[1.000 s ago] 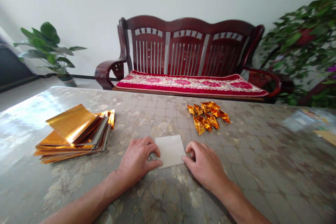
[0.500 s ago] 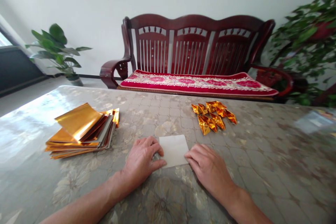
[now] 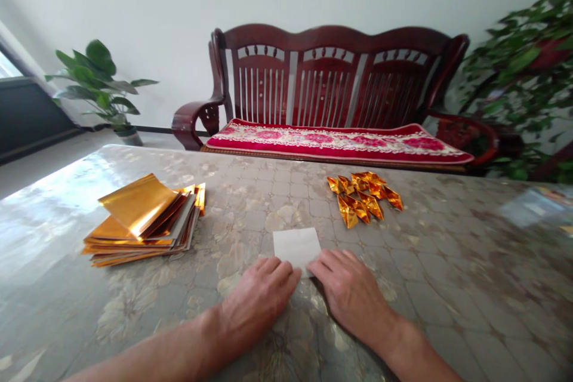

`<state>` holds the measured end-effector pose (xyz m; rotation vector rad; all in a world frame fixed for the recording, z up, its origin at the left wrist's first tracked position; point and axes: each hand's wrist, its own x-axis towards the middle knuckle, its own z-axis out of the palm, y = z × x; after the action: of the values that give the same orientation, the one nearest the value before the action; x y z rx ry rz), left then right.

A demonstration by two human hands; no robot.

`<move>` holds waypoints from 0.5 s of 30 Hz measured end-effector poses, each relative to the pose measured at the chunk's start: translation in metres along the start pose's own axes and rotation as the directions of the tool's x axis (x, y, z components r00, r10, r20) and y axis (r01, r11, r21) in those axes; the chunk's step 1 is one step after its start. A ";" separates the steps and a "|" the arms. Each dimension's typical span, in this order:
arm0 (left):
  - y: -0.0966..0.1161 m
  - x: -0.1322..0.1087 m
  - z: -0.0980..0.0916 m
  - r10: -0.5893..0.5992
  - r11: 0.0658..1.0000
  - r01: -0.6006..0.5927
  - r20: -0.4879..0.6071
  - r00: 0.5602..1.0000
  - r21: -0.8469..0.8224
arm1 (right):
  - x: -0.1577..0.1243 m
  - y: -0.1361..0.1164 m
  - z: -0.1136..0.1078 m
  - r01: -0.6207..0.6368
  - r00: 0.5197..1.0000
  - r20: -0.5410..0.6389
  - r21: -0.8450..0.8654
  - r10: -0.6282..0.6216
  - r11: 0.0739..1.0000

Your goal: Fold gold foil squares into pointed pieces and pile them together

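A small white paper square (image 3: pixel 295 246) lies flat on the table in front of me. My left hand (image 3: pixel 264 289) is closed at its lower left edge, fingertips pressed together on the near side. At the lower right corner, my right hand (image 3: pixel 347 280) has its fingers together, pinching or pressing the paper. To the left sits a stack of gold and grey paper sheets (image 3: pixel 143 215). Several folded gold paper pieces (image 3: pixel 362 196) stand in a cluster beyond my right hand.
The patterned table (image 3: pixel 250 191) spans the view. A clear plastic bag (image 3: pixel 532 208) lies at its right side. Behind the table is a dark red wooden bench (image 3: pixel 322 86) with a floral cushion (image 3: pixel 335 142). Potted plants (image 3: pixel 98 83) stand on both sides.
My left hand has moved from the paper's left edge toward its near edge, and its fingers have closed. My right hand has shifted slightly left over the lower right corner.
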<state>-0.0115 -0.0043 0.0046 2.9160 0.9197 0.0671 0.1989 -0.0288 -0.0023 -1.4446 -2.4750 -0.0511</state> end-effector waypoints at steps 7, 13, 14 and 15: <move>0.018 -0.006 0.014 -0.066 0.990 0.065 0.003 0.998 0.127 | -0.001 -0.014 -0.009 0.092 0.995 0.037 -0.092 -0.089 0.991; 0.019 -0.015 0.018 -0.097 0.990 0.095 0.015 0.995 0.107 | -0.004 -0.016 -0.014 0.042 0.997 0.078 -0.207 -0.027 0.977; 0.018 -0.016 0.017 -0.108 0.989 0.106 0.016 0.994 0.099 | -0.005 -0.015 -0.016 0.027 0.996 0.085 -0.220 -0.008 0.975; 0.018 -0.016 0.015 -0.114 0.989 0.111 0.018 0.993 0.094 | -0.005 -0.014 -0.017 0.013 0.996 0.089 -0.230 0.008 0.973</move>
<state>-0.0134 -0.0288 -0.0089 2.9346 1.1105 -0.0183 0.1931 -0.0427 0.0145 -1.5654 -2.6146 -0.2902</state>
